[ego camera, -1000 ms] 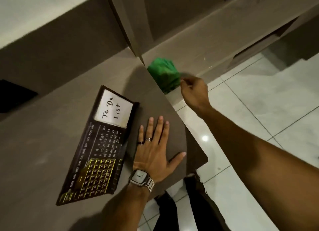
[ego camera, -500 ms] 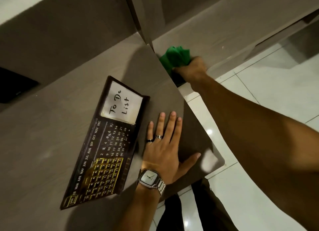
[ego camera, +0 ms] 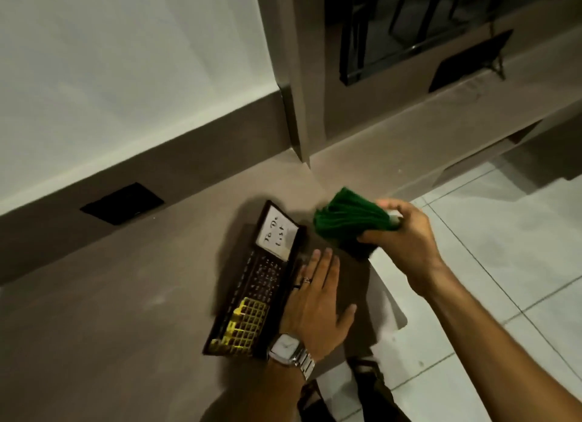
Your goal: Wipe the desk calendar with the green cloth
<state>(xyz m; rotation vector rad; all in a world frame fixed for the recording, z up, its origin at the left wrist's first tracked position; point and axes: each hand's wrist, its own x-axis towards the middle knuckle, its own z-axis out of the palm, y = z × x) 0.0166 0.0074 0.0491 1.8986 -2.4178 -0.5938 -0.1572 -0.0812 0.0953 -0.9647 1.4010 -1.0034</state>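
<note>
Head view: desk calendar (ego camera: 256, 283) is lying flat on the brown desk (ego camera: 110, 311), w/ a white "To Do List" card at its far end and a yellow-lit grid at its near end; it is used as the landmark below. Green cloth (ego camera: 349, 221) is bunched up and held above the desk just off the calendar's far-right corner, apart from the calendar, not yet in contact w/ it as far as can be judged. Right hand (ego camera: 406, 238) is clenched round the cloth: thumb underneath, fingers curled over the top, most of the wad sticking out toward the calendar. Left hand (ego camera: 315, 305) is laid flat, fingers spread and extended, palm down on the desk right beside the calendar's right edge; whether the fingertips are touching that edge can't be told due to blur. A watch (ego camera: 285, 347) and rings are worn on that hand. Step in hand, as judged: cloth being brought over for the first pass. To be done well, the wad should prob. be flattened into a broader pad before contact, lowered onto the card end, and drawn along the calendar's length toward the yellow grid in overlapping strokes. Calendar should be pinned by the left hand at its right edge so it isn't slid across the desk; light pressure over the card, since it may lift or smudge
</note>
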